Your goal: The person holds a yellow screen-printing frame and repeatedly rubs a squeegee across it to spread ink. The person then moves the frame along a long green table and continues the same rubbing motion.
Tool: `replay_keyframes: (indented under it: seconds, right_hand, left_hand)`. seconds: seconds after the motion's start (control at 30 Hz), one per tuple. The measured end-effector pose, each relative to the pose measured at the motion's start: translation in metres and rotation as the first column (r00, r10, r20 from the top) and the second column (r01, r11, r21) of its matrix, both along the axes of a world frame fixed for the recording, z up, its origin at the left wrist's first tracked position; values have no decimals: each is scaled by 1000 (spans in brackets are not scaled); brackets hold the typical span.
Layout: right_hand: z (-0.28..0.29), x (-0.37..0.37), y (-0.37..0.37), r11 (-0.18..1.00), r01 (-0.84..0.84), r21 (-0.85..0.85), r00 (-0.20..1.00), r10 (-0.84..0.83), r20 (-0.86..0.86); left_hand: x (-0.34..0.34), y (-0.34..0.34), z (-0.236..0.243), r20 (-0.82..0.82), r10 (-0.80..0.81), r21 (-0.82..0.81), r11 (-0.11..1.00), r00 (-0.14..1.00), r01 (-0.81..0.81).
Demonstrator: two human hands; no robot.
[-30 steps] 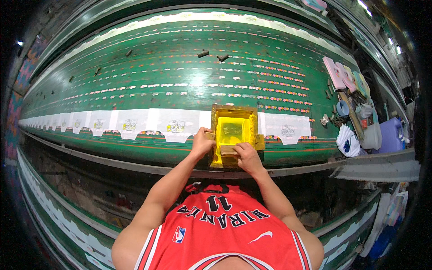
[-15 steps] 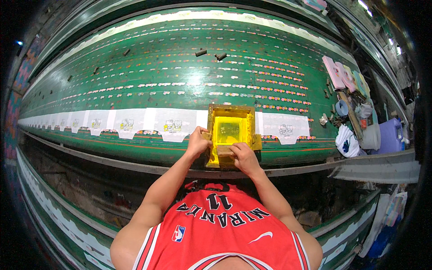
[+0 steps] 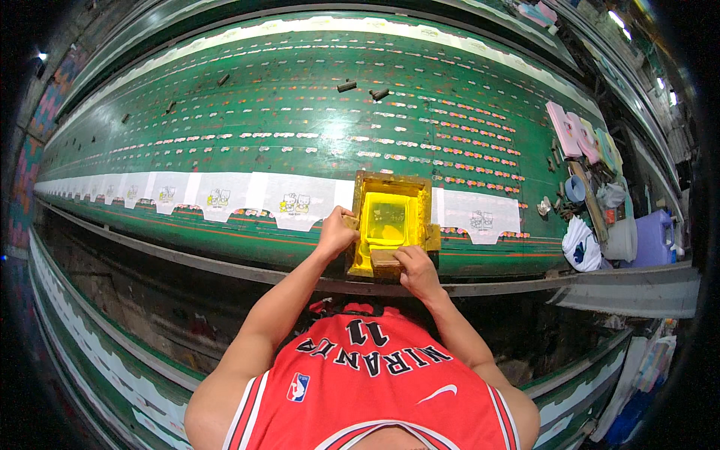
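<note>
The right hand (image 3: pixel 417 273) has its grip closed around a flat wooden block (image 3: pixel 385 258) at the near end inside a yellow-stained frame (image 3: pixel 391 181). The left hand (image 3: pixel 337 234) has its grip on a tab (image 3: pixel 350 223) at the frame's left side. Thick yellow paste (image 3: pixel 388 234) lies inside, just beyond the block. The frame sits near the near edge of the long green surface (image 3: pixel 300 124), between a white cloth piece (image 3: pixel 480 216) on the right and a row of printed white pieces (image 3: pixel 296 201) reaching left. Dark cylinders (image 3: pixel 346 86) lie farther back; a purple container (image 3: pixel 654 238) stands far to the right.
</note>
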State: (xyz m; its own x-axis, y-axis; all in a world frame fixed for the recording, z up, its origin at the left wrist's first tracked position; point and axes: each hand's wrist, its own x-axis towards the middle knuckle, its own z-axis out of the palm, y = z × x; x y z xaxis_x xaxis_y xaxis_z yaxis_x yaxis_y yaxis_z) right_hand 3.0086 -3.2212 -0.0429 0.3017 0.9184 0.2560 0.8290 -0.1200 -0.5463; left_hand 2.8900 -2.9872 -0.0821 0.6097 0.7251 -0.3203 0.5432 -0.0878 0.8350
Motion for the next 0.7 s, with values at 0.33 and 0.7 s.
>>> replay_keyframes:
  seconds: [0.33, 0.7]
  right_hand:
    - [-28, 78, 89, 998, 48, 34, 998, -49, 43]
    - [-22, 38, 55, 999, 32, 37, 999, -33, 39]
  left_hand:
    - [-1, 1, 3, 8, -9, -35, 999, 1000, 10]
    - [-5, 2, 2, -30, -26, -12, 1000, 999, 25]
